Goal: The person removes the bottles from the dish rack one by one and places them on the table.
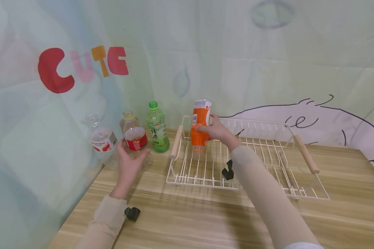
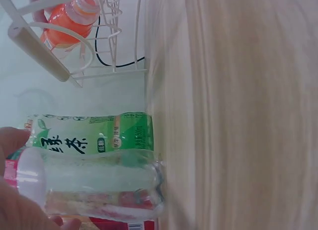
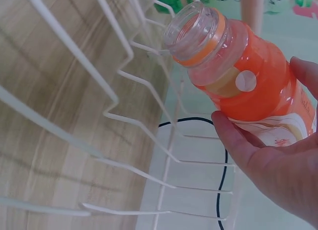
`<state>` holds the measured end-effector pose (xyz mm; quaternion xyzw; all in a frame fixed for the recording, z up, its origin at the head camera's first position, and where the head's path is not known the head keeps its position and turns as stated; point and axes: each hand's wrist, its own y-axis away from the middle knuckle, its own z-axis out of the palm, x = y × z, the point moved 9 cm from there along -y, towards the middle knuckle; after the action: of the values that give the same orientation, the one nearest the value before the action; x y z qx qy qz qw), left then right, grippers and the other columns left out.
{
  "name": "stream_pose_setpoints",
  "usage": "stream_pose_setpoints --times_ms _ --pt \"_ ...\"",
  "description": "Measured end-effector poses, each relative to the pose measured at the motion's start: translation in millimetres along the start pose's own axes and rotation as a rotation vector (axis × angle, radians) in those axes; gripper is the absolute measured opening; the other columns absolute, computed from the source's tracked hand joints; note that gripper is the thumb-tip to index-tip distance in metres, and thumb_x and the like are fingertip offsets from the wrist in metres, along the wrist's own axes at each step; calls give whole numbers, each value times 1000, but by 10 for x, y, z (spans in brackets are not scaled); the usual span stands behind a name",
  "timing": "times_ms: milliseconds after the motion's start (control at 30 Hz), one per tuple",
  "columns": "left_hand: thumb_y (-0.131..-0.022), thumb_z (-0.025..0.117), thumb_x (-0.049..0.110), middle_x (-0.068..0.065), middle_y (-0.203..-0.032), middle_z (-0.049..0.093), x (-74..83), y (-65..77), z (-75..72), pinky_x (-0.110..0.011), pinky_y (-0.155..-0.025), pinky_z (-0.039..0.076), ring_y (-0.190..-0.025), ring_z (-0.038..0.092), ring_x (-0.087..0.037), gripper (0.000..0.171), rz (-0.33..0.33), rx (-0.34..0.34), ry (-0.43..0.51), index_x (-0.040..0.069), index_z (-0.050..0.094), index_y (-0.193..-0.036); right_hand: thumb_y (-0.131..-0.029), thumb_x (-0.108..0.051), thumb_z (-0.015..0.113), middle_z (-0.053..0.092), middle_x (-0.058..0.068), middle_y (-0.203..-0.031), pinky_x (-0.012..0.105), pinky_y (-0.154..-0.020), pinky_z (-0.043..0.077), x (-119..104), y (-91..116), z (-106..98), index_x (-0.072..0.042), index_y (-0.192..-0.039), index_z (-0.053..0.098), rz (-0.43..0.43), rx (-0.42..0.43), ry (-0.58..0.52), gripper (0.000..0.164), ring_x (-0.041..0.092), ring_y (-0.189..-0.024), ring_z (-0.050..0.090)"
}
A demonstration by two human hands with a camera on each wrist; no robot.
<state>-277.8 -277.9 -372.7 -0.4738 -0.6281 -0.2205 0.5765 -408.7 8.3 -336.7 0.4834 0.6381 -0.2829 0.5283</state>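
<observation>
My right hand [image 1: 217,129] grips an orange-labelled plastic bottle [image 1: 201,126], held upside down with its uncapped neck at the left part of a white wire rack [image 1: 202,180]. The right wrist view shows the open mouth pointing down at the wires, with thumb and fingers on either side of the orange bottle [image 3: 263,86]. My left hand [image 1: 131,162] has its thumb and fingers round a clear plastic bottle [image 1: 135,138] with a red label and yellow neck ring. This bottle stands upright, and its lower body [image 2: 104,185] shows in the left wrist view.
Left of the red-labelled bottle is another clear bottle [image 1: 103,141], uncapped. A green tea bottle [image 1: 157,129] with a green cap stands between it and the rack. The rack has wooden handles [image 1: 306,154] at both ends. A printed curtain [image 1: 237,62] hangs behind the wooden table [image 1: 180,221].
</observation>
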Motion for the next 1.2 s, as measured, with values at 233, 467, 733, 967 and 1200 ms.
stream_pose_setpoints --times_ms 233,467,733,967,1200 --pt "-82 76 16 -24 -145 30 148 83 -64 -54 -109 28 -132 32 -37 92 35 28 -14 3 13 -147 -91 -24 65 38 23 -141 49 -95 48 -97 59 -104 -9 -152 -2 -9 -4 -20 92 37 -118 55" --pt "-79 77 11 -22 -141 28 491 205 -216 -49 -107 31 -129 35 -35 89 168 133 -33 2 18 -144 -91 -29 64 44 21 -139 49 -96 48 -228 173 -241 -11 -153 -2 -33 0 2 93 35 -118 54" --pt "-77 80 8 -20 -138 33 947 389 -332 -39 -107 29 -126 37 -27 83 357 210 -41 -4 26 -139 -92 -34 64 50 18 -131 47 -98 46 -366 358 -395 -11 -153 -1 -60 -11 50 92 33 -114 57" --pt "-73 80 3 -24 -134 38 1305 594 -250 -47 -106 30 -125 38 -32 80 549 165 -70 -6 31 -136 -92 -35 63 46 19 -135 47 -98 45 -472 544 -431 -12 -153 3 -87 -39 82 89 33 -115 56" --pt "-70 79 6 -23 -132 42 1583 764 -52 -40 -107 29 -126 37 -33 79 765 50 -109 -3 35 -134 -91 -37 64 49 18 -134 50 -100 43 -534 791 -374 -15 -153 9 -115 -83 118 86 34 -112 58"
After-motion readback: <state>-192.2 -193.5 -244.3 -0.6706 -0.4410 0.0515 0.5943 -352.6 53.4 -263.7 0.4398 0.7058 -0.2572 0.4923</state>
